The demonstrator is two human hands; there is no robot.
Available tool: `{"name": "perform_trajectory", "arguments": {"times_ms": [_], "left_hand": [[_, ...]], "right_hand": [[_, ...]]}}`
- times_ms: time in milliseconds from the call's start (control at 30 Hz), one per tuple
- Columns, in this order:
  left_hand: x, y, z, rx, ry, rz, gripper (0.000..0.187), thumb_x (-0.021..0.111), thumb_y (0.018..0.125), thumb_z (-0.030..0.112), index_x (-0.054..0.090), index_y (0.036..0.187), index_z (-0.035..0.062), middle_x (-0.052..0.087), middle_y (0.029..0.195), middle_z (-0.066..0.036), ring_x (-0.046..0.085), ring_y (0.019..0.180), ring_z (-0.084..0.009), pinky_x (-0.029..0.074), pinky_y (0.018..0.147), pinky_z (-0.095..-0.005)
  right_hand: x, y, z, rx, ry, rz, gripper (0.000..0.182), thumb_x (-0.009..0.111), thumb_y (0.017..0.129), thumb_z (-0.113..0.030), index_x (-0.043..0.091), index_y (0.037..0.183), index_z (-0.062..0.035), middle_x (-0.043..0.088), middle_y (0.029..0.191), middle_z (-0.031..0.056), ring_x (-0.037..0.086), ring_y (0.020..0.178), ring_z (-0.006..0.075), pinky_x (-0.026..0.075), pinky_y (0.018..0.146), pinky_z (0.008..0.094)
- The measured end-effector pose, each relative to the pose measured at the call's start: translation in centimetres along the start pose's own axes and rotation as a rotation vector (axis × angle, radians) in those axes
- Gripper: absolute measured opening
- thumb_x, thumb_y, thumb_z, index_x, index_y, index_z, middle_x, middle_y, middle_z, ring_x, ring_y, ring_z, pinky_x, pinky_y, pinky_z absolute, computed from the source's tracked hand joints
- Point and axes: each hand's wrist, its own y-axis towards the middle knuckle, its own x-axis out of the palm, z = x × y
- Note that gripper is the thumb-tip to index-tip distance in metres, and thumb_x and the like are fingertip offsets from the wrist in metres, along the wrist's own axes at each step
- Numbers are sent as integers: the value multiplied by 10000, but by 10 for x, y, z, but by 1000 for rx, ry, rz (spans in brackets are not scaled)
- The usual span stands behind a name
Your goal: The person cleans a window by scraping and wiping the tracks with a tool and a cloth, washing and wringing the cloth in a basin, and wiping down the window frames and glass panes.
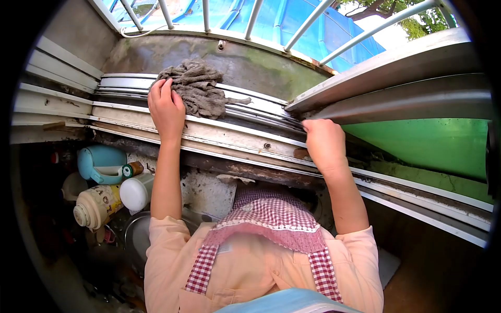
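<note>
A dirty grey rag (195, 88) lies bunched over the white window track (235, 133). The fingers of my left hand (167, 109) curl over the rag's left edge and press on it. Further right along the track, my right hand (326, 143) is closed in a pinch at the grooves, beside the sliding window frame (386, 94). Something thin and dark shows at its fingertips, but I cannot make out what it is. Dark dirt lines the grooves.
White bars (253, 21) stand beyond the concrete ledge (261, 65). A green pane (428, 146) is at right. Below left are a light blue kettle (96, 159), a cream jug (94, 206), a white container (136, 192) and a metal basin (136, 235).
</note>
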Motion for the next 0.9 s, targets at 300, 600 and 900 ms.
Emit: {"name": "perform_trajectory", "arguments": {"times_ms": [300, 600, 900], "left_hand": [[-5, -2, 6, 104, -83, 29, 258, 579, 783, 19, 603, 1040, 24, 568, 1060, -107, 539, 971, -299, 443, 847, -383], [-4, -1, 7, 96, -91, 0, 254, 576, 786, 19, 602, 1039, 17, 576, 1037, -115, 543, 960, -301, 445, 845, -384], [-2, -1, 5, 89, -68, -6, 246, 574, 783, 14, 603, 1027, 9, 579, 1027, -118, 547, 957, -308, 450, 837, -384]], "right_hand": [[-8, -11, 1, -18, 34, 86, 116, 519, 773, -69, 632, 797, -79, 600, 739, 121, 623, 720, 311, 505, 640, 402], [4, 14, -15, -149, 50, 127, 137, 521, 782, -80, 657, 775, -73, 604, 743, 137, 635, 717, 312, 515, 633, 406], [16, 20, -11, -166, 120, 126, 174, 520, 789, -89, 674, 870, -91, 600, 754, 131, 627, 715, 311, 507, 632, 412]]}}
